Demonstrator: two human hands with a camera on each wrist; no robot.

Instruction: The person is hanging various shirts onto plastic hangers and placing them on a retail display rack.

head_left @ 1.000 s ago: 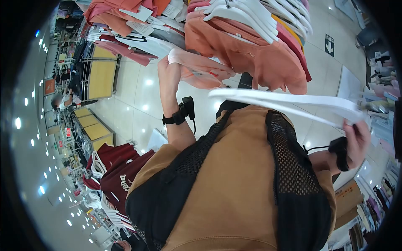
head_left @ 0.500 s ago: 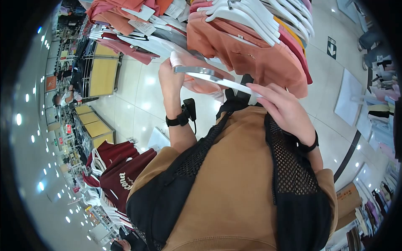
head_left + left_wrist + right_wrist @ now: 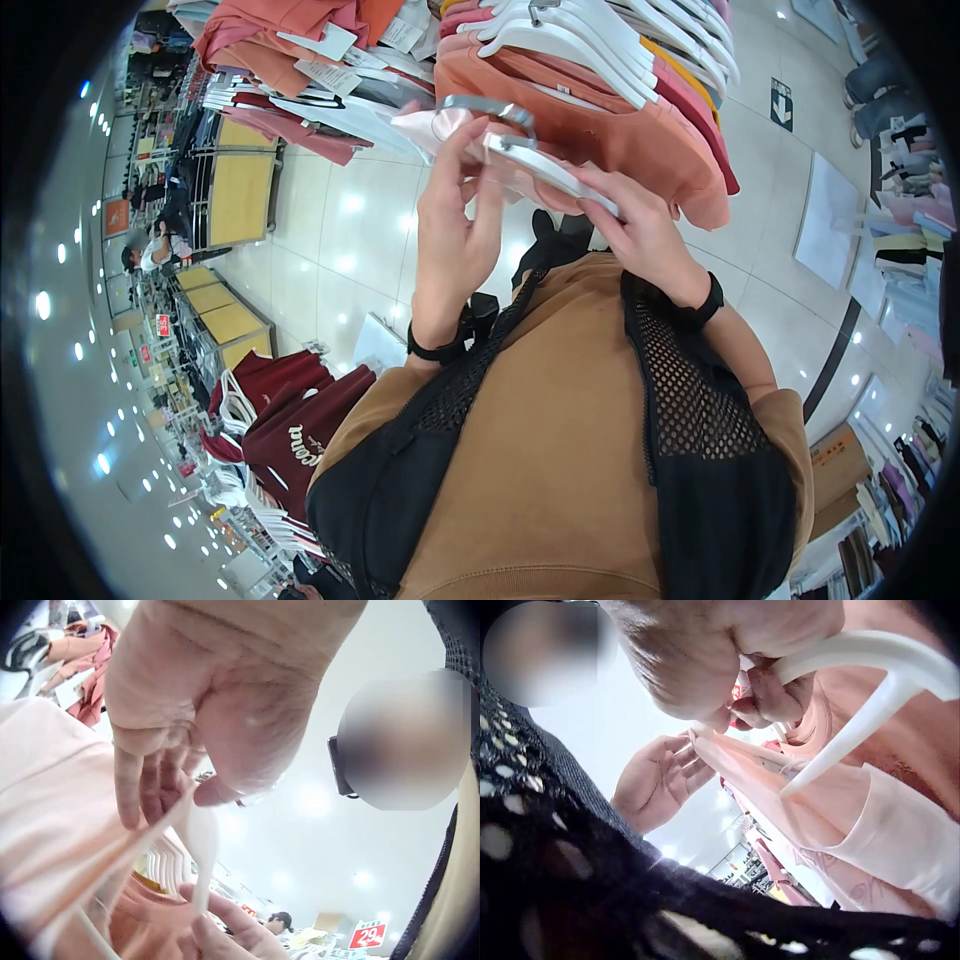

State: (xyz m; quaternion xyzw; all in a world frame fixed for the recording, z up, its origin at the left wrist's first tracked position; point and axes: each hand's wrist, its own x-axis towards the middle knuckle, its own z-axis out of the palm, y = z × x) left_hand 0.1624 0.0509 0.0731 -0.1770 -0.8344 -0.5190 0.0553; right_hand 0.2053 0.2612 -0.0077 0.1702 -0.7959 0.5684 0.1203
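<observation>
My left hand (image 3: 455, 235) pinches the neckline edge of a pale pink shirt (image 3: 60, 765) between thumb and fingertips, close to the hanger's metal hook. A white hanger (image 3: 555, 172) is gripped along one arm by my right hand (image 3: 650, 230), thumb and fingers curled round it. In the right wrist view, the tip of the hanger's lower bar (image 3: 855, 746) reaches into the shirt's folds. Part of the shirt is hidden behind the hanger and my hands in the head view.
Just ahead hangs a rack of coral shirts (image 3: 620, 140) on white hangers. Folded tops with paper tags (image 3: 330, 75) lie at upper left. Maroon shirts (image 3: 290, 430) hang at lower left. A cardboard box (image 3: 840, 470) stands at lower right, and yellow-fronted units (image 3: 245, 190) stand further left.
My right hand has swung the hanger from the far right inward to the pale pink shirt. My left hand has turned and shifted right, its fingers now by the hook.
</observation>
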